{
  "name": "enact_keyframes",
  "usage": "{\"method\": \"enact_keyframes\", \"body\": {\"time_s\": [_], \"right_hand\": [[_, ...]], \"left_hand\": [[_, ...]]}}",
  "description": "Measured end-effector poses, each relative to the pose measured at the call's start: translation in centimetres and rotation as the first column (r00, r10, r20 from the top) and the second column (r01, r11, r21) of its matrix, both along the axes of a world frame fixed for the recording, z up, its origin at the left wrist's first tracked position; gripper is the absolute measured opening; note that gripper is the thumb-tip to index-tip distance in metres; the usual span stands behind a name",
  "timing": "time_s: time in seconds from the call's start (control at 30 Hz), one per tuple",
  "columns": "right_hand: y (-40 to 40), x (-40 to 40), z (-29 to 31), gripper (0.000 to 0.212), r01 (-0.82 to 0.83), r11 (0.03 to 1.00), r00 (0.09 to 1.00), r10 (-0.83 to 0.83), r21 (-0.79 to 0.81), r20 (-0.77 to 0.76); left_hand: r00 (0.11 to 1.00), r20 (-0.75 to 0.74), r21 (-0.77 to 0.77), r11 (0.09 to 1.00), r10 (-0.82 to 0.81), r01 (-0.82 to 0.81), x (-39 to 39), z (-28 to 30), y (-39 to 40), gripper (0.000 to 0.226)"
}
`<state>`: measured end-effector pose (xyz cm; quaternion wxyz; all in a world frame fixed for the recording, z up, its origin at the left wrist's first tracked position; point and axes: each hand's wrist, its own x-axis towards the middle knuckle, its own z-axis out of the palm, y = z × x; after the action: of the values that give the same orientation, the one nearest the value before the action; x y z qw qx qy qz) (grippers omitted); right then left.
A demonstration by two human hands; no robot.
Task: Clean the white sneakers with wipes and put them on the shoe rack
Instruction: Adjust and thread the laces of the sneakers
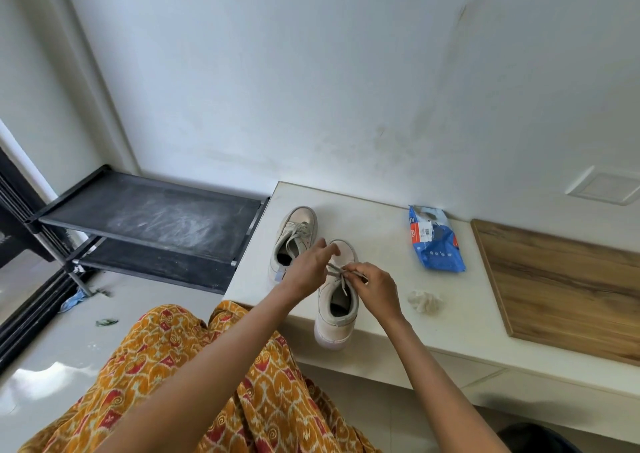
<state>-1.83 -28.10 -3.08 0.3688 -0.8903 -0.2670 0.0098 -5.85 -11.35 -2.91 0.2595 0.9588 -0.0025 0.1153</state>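
Pinching the laces (341,274) with left hand (306,272) and right hand (375,288), you work directly over the near sneaker (337,314).

A white ledge (381,314) runs along the wall and bears two white sneakers side by side, the left one (294,241) further back and the right one (337,300) with its heel past the front edge. Right of them lie a blue wipes pack (434,241) near the wall, a crumpled wipe (424,300) nearer the front, and a wooden board (568,289) at the far right. A black rack (152,224) stands on the floor (52,359) just left of the ledge, and small scraps lie on the floor beside it.
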Motion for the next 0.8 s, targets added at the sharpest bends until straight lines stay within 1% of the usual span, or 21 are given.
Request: {"method": "enact_keyframes", "body": {"time_s": [0.07, 0.1, 0.2, 0.23, 0.3, 0.33, 0.37, 0.4, 0.47, 0.5, 0.53, 0.6, 0.63, 0.67, 0.7, 0.77, 0.8], "right_hand": [[0.0, 0.0, -0.1, 0.019, 0.008, 1.000, 1.000, -0.008, 0.015, -0.011], [0.0, 0.0, -0.2, 0.018, 0.017, 1.000, 1.000, -0.017, 0.019, -0.016], [0.0, 0.0, -0.4, 0.016, 0.029, 0.999, 0.999, -0.028, 0.044, -0.026], [0.0, 0.1, -0.5, 0.015, 0.030, 0.998, 0.999, -0.028, 0.049, -0.032], [0.0, 0.0, -0.8, 0.015, 0.030, 0.998, 0.999, -0.028, 0.058, -0.037], [0.0, 0.0, -0.8, 0.015, 0.027, 0.998, 0.999, -0.026, 0.059, -0.030], [0.0, 0.1, -0.8, 0.016, 0.022, 0.998, 0.999, -0.020, 0.057, -0.027], [0.0, 0.0, -0.5, 0.019, 0.009, 0.998, 0.999, -0.006, 0.058, -0.040], [-0.1, 0.0, 0.0, 0.028, 0.018, 0.997, 0.992, -0.008, 0.073, -0.127], [-0.2, 0.0, 0.4, 0.029, 0.069, 0.991, 0.981, -0.047, 0.113, -0.189], [-0.2, 0.0, 0.8, 0.028, 0.152, 0.970, 0.961, -0.100, 0.189, -0.258], [-0.4, 0.1, 1.6, 0.033, 0.363, 0.859, 0.894, -0.212, 0.360, -0.395], [-0.6, 0.3, 1.9, 0.035, 0.433, 0.813, 0.863, -0.249, 0.388, -0.440], [-0.7, 0.5, 2.2, 0.036, 0.452, 0.816, 0.849, -0.269, 0.360, -0.455], [-0.9, 0.7, 2.2, 0.035, 0.422, 0.857, 0.851, -0.262, 0.295, -0.455], [-0.9, 0.9, 1.7, 0.033, 0.288, 0.949, 0.854, -0.192, 0.131, -0.484], [-0.8, 0.8, 1.5, 0.034, 0.224, 0.972, 0.849, -0.155, 0.077, -0.506]], "left_hand": [[0.993, 0.032, 0.020, 0.993, 0.115, -0.116, 0.1, -0.3, -0.4, 0.031], [0.988, 0.025, -0.007, 0.988, 0.153, -0.153, 0.0, -0.7, -0.6, 0.028], [0.979, -0.062, -0.163, 0.965, 0.197, -0.204, -0.5, -1.8, -0.7, 0.023], [0.981, -0.093, -0.204, 0.961, 0.171, -0.187, -0.7, -1.8, -0.7, 0.022], [0.989, -0.129, -0.273, 0.957, 0.068, -0.101, -0.9, -1.8, -0.3, 0.023], [0.989, -0.148, -0.339, 0.938, 0.021, -0.070, -1.0, -1.6, -0.1, 0.024], [0.984, -0.180, -0.433, 0.899, -0.011, -0.070, -1.1, -1.1, 0.0, 0.024], [0.974, -0.224, -0.533, 0.841, -0.035, -0.092, -1.1, -0.7, 0.1, 0.023], [0.952, -0.290, -0.658, 0.742, -0.094, -0.127, -1.0, 0.0, 0.2, 0.021], [0.944, -0.310, -0.682, 0.718, -0.115, -0.137, -0.9, 0.2, 0.2, 0.021], [0.937, -0.326, -0.701, 0.697, -0.126, -0.150, -0.8, 0.4, 0.2, 0.022], [0.935, -0.338, -0.707, 0.684, -0.107, -0.177, -0.8, 0.7, 0.1, 0.019], [0.939, -0.332, -0.695, 0.696, -0.087, -0.180, -0.8, 0.7, -0.1, 0.019], [0.945, -0.321, -0.676, 0.715, -0.066, -0.180, -0.8, 0.6, -0.2, 0.022], [0.950, -0.309, -0.657, 0.733, -0.046, -0.178, -0.8, 0.5, -0.4, 0.023], [0.956, -0.292, -0.645, 0.740, -0.012, -0.187, -0.7, 0.2, -0.8, 0.019], [0.957, -0.291, -0.647, 0.736, 0.005, -0.201, -0.6, 0.1, -1.0, 0.018]]}}
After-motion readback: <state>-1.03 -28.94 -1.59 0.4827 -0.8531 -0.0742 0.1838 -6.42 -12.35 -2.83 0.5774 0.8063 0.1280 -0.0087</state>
